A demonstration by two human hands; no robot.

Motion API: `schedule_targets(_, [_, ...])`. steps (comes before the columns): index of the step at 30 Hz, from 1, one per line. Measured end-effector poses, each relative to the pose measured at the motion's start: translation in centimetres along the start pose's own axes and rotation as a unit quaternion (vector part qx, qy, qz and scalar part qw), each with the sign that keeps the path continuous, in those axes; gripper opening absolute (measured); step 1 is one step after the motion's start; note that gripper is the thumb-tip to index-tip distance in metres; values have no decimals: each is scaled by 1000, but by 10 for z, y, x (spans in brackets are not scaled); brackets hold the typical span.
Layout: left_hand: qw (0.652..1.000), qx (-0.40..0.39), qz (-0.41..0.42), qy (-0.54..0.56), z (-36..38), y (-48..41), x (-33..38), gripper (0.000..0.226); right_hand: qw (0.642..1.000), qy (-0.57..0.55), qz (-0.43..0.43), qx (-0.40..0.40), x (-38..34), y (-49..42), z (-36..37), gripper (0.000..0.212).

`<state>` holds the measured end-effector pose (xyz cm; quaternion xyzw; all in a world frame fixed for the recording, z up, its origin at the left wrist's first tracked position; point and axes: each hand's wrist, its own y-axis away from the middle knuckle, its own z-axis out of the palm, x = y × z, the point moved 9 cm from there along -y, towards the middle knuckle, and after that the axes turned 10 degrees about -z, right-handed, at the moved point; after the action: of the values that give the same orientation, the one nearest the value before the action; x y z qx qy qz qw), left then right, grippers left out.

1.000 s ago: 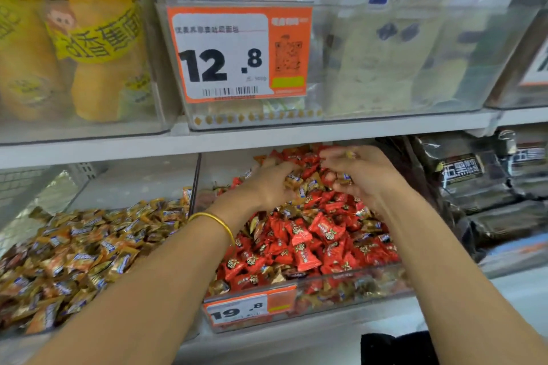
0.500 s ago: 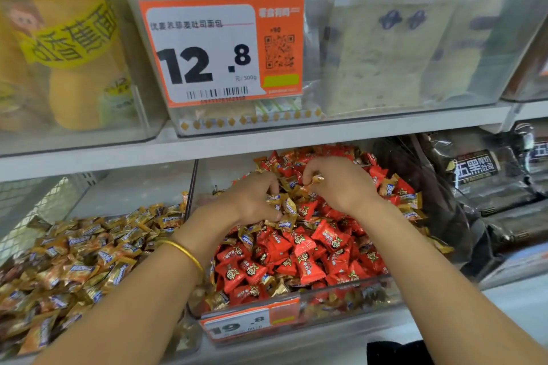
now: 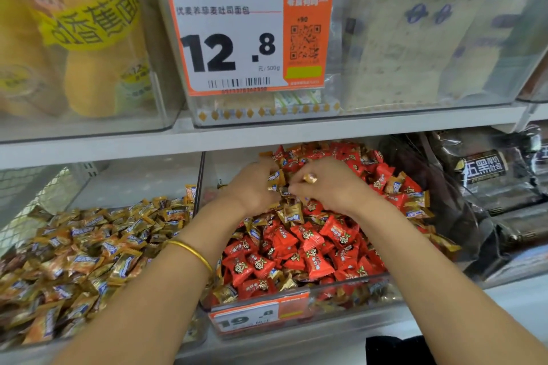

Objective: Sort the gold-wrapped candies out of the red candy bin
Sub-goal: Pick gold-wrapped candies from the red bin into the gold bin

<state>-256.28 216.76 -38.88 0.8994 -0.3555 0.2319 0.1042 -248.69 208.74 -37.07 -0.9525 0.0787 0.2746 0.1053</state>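
While left hand grips gold candies, right hand pinches one.

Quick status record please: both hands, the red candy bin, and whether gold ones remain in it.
left hand: grips gold candies above the pile
right hand: fingers curled at the pile, close to the left hand; grip unclear
red candy bin: mostly red candies
stray gold candy: lies among the reds; several more near the front
left bin: holds gold candies only
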Motion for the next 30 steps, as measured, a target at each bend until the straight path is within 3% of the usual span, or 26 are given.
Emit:
schedule_targets(3, [999, -42, -2, -14, 8, 1, 1, 59, 984, 157, 47, -71, 9, 1, 12, 40])
schedule_targets(6, [996, -87, 4, -22, 18, 3, 2, 61, 981, 164, 44, -90, 9, 4, 14, 37])
schedule_targets(10, [990, -122, 15, -72, 29, 5, 4, 58, 995, 81, 45, -37, 12, 7, 1, 25])
schedule_targets(14, [991, -78, 31, -102, 26, 4, 9, 51, 992, -91, 48, 69, 18, 13, -18, 13])
schedule_targets(17, [994, -42, 39, -96, 21, 2, 14, 40, 985, -139, 26, 94, 12, 12, -22, 12])
schedule_targets(20, [998, -17, 25, -54, 10, 2, 12, 31, 996, -75, 4, 52, 8, 6, -14, 19])
schedule_targets(23, [999, -21, 2, 29, 1, 4, 6, 24, 1000, 14, 14, -7, 14, 2, -2, 13])
schedule_targets(27, [996, -8, -19, 88, -8, 8, 1, 22, 987, 144, 33, -67, 11, 1, 13, 43])
schedule_targets(30, [993, -3, -21, 116, -13, 13, 2, 23, 977, 195, 33, -74, 6, -1, 18, 41])
